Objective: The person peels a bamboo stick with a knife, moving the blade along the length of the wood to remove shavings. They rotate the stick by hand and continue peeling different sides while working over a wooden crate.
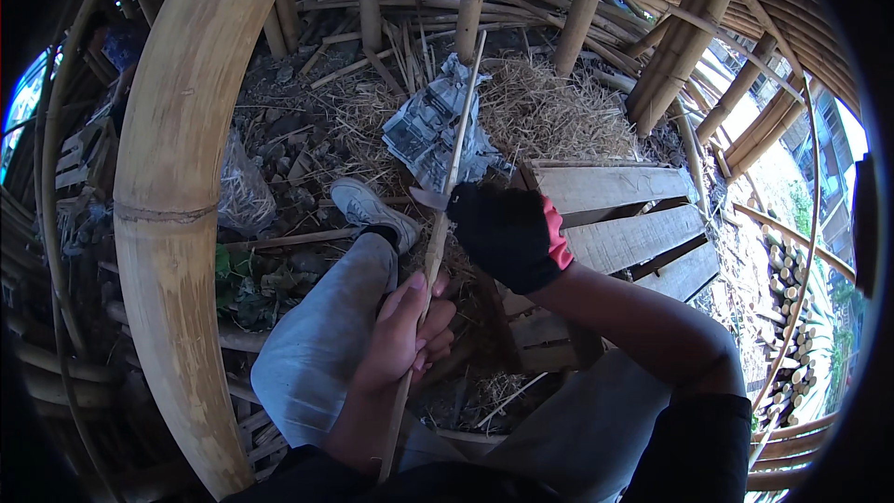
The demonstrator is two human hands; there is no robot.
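Note:
A long thin bamboo strip (453, 163) runs upright through the middle of the view, from near my lap out over the ground. My bare left hand (410, 331) is closed around its lower part. My right hand (507, 235), in a black and red glove, grips a knife whose short blade (429, 198) lies against the strip, a little beyond my left hand. The glove hides the knife's handle.
A thick bamboo pole (172, 186) rises close at my left. Right of my hands stands a slatted wooden crate (633, 224). Crumpled newspaper (438, 126) and straw shavings (559, 112) cover the ground ahead. My shoe (372, 210) is beside the strip; cut bamboo pieces (792, 317) are stacked far right.

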